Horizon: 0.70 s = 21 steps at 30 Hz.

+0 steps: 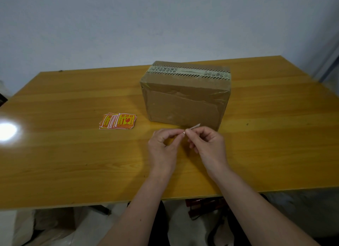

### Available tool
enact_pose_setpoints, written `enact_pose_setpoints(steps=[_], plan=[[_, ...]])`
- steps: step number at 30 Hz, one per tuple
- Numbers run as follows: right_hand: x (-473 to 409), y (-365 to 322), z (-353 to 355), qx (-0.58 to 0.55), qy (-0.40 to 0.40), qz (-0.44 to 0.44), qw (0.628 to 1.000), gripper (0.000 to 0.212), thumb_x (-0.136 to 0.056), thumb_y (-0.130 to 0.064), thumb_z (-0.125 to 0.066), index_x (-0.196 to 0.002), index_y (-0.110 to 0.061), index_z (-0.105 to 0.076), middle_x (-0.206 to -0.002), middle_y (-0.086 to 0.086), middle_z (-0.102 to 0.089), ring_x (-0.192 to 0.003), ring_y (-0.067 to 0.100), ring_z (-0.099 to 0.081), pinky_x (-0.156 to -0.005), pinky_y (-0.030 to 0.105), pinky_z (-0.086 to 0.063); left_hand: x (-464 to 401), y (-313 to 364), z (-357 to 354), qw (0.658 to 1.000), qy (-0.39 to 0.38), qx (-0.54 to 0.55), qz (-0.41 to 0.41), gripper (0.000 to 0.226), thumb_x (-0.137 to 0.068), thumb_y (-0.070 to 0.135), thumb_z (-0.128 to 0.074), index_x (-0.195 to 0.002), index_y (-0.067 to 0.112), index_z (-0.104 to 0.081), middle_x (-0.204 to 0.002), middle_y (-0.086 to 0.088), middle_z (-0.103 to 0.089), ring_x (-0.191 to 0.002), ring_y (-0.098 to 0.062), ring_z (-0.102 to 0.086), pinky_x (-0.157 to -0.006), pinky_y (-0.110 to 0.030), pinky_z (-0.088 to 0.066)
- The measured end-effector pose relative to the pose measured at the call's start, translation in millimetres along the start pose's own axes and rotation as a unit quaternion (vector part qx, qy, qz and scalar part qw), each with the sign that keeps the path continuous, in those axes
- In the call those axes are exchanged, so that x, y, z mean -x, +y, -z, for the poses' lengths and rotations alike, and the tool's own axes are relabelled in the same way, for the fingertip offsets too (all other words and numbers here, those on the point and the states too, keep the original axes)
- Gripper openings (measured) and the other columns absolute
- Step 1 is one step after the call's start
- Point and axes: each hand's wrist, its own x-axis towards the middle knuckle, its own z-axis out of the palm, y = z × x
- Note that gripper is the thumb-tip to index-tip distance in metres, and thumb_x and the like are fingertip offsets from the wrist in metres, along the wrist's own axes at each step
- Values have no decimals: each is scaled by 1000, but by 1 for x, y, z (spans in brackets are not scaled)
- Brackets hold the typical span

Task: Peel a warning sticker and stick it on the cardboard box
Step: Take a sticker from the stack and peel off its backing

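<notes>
Both hands, left (162, 146) and right (208, 143), pinch sticker (192, 128) edge-on (fingertips together) before box (185, 99); stack (118, 121) left on worktop (73, 154).

Yellow wooden table (73, 154), glossy, glare spot at left; pale wall (128, 25) behind.

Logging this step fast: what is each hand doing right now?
Left hand: closed, fingertips pinching the sticker held edge-on.
Right hand: closed, pinching the same sticker from the other side.
</notes>
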Motion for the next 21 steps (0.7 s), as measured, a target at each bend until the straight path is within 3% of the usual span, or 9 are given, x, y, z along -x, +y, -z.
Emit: enact_pose_setpoints(steps=[6, 11, 21], plan=[[0, -1, 1, 4, 1, -3, 1000, 14, -82, -13, -69, -68, -14, -69, -57, 1, -58, -50, 5, -50, -49, 15, -43, 0, 2, -1, 999, -4, 30, 23, 27, -73, 8, -75, -71, 34, -70, -79, 7, -66, -78, -15, -66, -72, -25, -54], [1, -1, 2, 1, -3, -11, 1000, 11, -82, -13, -69, -72, -12, -70, -60, 4, -61, -53, 9, -51, -48, 18, -43, 1, 6, 0, 998, -21, 38, 51, 20, -74, 8, -74, -74, 28, -72, -80, 7, -68, -79, -10, -66, -72, -19, -54], [2, -2, 1, 12, -2, -1, 1000, 3, -79, -10, -72, -76, -8, -71, -62, 7, -58, -53, 6, -49, -52, 15, -44, 2, 6, 1, 997, -25, 44, 51, 29, -76, 4, -73, -72, 33, -68, -80, 11, -66, -77, -5, -66, -69, -12, -51]])
